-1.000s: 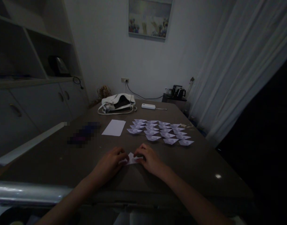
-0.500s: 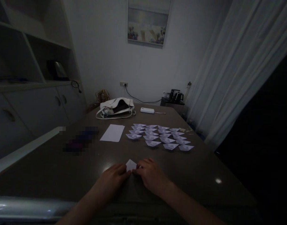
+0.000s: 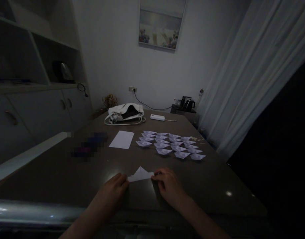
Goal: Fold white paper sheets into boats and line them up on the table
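Note:
Between my hands is a small folded white paper with a pointed peak in the middle and a flat strip reaching out to each side. My left hand pinches its left end. The right end is held between the thumb and fingers of my right hand. Beyond my hands, several folded paper boats stand in rows on the dark table. To their left lies a flat stack of white paper.
A white handbag with its strap and a white power bank with a short cord lie at the table's far end. A blurred dark patch covers something at left. Cabinets flank the left side; a white curtain hangs at right.
My hands have moved apart, left hand leftward and right hand rightward. The paper between them now shows as a wide shape with a peak; before, only a small point was visible.

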A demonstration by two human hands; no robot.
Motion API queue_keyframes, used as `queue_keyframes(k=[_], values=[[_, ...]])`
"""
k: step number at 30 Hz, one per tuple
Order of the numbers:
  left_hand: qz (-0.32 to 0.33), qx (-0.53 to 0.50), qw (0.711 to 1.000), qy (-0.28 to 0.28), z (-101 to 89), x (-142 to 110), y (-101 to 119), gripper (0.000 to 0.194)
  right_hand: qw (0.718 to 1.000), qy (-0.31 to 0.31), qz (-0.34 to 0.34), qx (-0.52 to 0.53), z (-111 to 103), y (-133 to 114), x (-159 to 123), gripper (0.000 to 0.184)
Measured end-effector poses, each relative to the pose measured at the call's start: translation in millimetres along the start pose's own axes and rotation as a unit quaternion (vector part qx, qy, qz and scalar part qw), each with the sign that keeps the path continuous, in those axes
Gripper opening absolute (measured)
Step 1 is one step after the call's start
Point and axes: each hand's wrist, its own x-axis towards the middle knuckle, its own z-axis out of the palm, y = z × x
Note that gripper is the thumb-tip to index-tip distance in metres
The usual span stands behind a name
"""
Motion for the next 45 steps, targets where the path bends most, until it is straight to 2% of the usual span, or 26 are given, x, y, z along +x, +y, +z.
queue_keyframes(k=[6, 14, 17, 20, 23, 26, 30, 33, 35, 37, 40, 42, 45], values=[[0.001, -0.01, 1.0, -0.005, 0.0, 0, -3, 0.032, 0.998, 0.038, 0.028, 0.036, 4, 6, -3, 0.037], [0.022, -0.013, 0.998, 0.054, -1.8, 13, 4, 0.023, 0.998, 0.051, 0.007, 0.033, 6, 2, -4, 0.037], [0.05, -0.049, 0.996, 0.048, -4.1, 27, 6, 0.037, 0.998, 0.052, -0.006, 0.037, 5, 3, -7, 0.036], [0.047, -0.053, 0.997, 0.033, -4.0, 40, 4, 0.024, 0.996, 0.064, -0.002, 0.063, 3, 4, -11, 0.029], [0.031, -0.055, 0.998, 0.028, -2.6, 48, 3, 0.024, 0.993, 0.073, 0.018, 0.085, 0, 4, -14, 0.018], [0.016, -0.072, 0.997, 0.032, -1.7, 49, 6, 0.019, 0.995, 0.055, 0.033, 0.082, -1, 2, -12, 0.012], [0.002, -0.138, 0.989, 0.056, -2.8, 47, 9, 0.01, 0.997, 0.033, 0.027, 0.068, 1, -1, -5, 0.013], [-0.003, -0.226, 0.97, 0.089, -3.0, 51, 4, 0.01, 0.993, 0.019, 0.039, 0.108, 2, -1, 2, 0.011], [-0.01, -0.296, 0.948, 0.117, -2.1, 60, -1, 0.014, 0.982, 0.012, 0.056, 0.181, 2, 0, 10, 0.016], [-0.019, -0.37, 0.919, 0.138, -1.7, 73, -6, 0.023, 0.956, 0.022, 0.062, 0.285, 2, 3, 23, 0.03], [-0.006, -0.48, 0.869, 0.118, -5.8, 97, -10, 0.037, 0.898, 0.061, 0.033, 0.434, -3, 6, 53, 0.034], [0.007, -0.538, 0.837, 0.102, -12.2, 112, -10, 0.043, 0.868, 0.081, 0.028, 0.489, -9, 10, 76, 0.036], [0.024, -0.596, 0.797, 0.097, -21.8, 133, -14, 0.041, 0.847, 0.073, 0.045, 0.524, -17, 16, 102, 0.043]])
